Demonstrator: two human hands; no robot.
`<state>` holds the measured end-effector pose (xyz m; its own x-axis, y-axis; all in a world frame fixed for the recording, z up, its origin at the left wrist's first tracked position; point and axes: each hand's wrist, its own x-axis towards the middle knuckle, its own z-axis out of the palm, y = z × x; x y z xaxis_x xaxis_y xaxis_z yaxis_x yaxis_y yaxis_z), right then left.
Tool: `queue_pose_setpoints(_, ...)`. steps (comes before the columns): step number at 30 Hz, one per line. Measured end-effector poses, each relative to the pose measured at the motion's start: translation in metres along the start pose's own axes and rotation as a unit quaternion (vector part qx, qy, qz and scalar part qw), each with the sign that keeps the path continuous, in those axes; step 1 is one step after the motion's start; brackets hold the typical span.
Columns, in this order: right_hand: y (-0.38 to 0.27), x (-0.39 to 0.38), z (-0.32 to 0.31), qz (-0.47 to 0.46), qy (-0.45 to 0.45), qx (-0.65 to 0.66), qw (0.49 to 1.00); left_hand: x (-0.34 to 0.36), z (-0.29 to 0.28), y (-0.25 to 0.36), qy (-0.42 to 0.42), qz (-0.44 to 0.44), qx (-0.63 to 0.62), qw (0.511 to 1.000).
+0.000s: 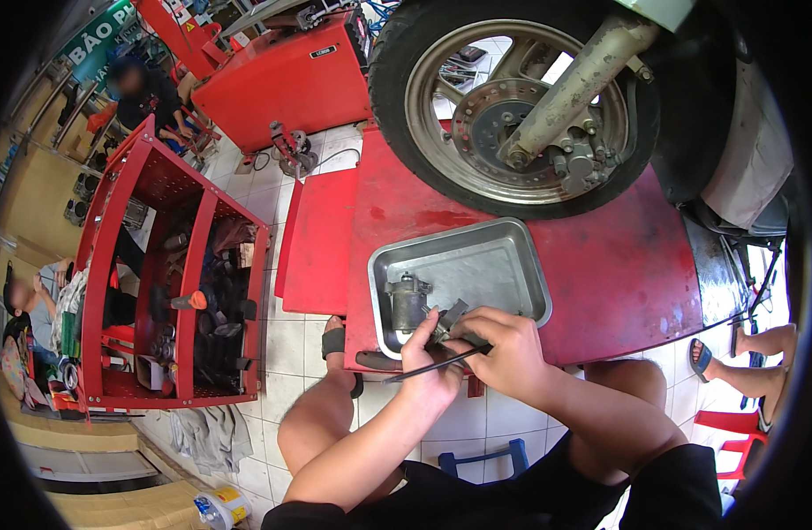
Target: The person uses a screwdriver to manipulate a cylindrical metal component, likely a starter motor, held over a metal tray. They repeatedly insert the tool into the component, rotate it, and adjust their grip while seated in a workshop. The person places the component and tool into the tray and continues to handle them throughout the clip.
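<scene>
Preferably, hold the small metal part (450, 320), pinched in the left hand (430, 360), steady above the tray (485, 276) just beyond both hands, while the right hand (505, 351), closed on the slim black rod (430, 367), applies only light force.

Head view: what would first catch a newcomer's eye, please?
A large wheel dominates the top, right of centre. Below it, the left hand and right hand meet around a small metal part at the near edge of a metal tray on a red platform. A red rack stands at left.
</scene>
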<state>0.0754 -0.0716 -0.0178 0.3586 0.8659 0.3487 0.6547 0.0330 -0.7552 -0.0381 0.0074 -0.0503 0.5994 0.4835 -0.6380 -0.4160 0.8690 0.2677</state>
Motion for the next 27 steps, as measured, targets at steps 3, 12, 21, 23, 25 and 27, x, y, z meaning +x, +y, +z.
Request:
queue_pose_setpoints(3, 0.000, 0.001, -0.004, 0.026, 0.000, -0.003, 1.000, 0.006, -0.002, -0.004, -0.013, 0.008, 0.001, 1.000)
queue_pose_setpoints(12, -0.005, 0.005, -0.004, -0.051, 0.041, -0.041, 0.997, 0.011, -0.011, -0.014, -0.065, 0.004, -0.093, 0.994)
queue_pose_setpoints(21, -0.009, 0.003, -0.003, -0.089, 0.045, -0.088, 0.991, 0.011, -0.016, -0.014, -0.088, -0.008, -0.114, 0.990)
queue_pose_setpoints(23, -0.004, 0.007, -0.002, -0.097, 0.037, -0.083, 0.991, 0.015, -0.019, -0.014, -0.082, 0.011, -0.114, 0.990)
queue_pose_setpoints(25, 0.002, 0.005, -0.006, -0.096, 0.005, -0.096, 0.991, 0.011, -0.010, -0.007, -0.081, -0.029, -0.099, 0.991)
queue_pose_setpoints(27, 0.004, 0.005, -0.003, -0.112, 0.008, -0.111, 0.987, 0.007, 0.000, -0.005, -0.058, -0.025, -0.100, 0.993)
